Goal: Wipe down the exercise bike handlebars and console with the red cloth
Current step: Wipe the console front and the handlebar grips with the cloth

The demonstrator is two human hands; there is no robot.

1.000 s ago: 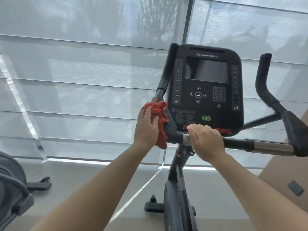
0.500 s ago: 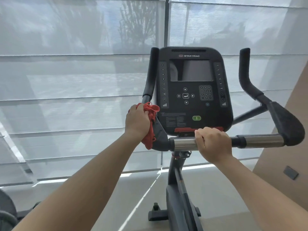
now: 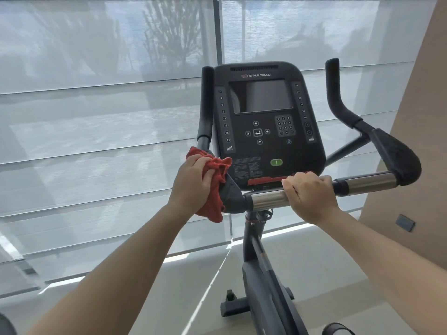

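Note:
The black console (image 3: 266, 122) with its dark screen stands in the centre, framed by the black handlebars (image 3: 362, 182). My left hand (image 3: 192, 184) grips the red cloth (image 3: 215, 175) and presses it against the left elbow pad of the handlebars, just below the left upright grip (image 3: 205, 105). Part of the cloth hangs down under my palm. My right hand (image 3: 309, 194) is curled round the horizontal bar, between its two chrome sections, right under the console's red lower strip.
The right upright grip (image 3: 335, 93) and right elbow pad (image 3: 396, 155) stick out toward a beige wall (image 3: 416, 117). Large windows with grey blinds (image 3: 96, 117) fill the background. The bike's post and base foot (image 3: 254, 286) stand on a pale floor.
The view has shifted, so the bike now sits further right and lower in the frame. My left hand has slid the cloth slightly on the left pad. My right hand keeps its hold on the bar.

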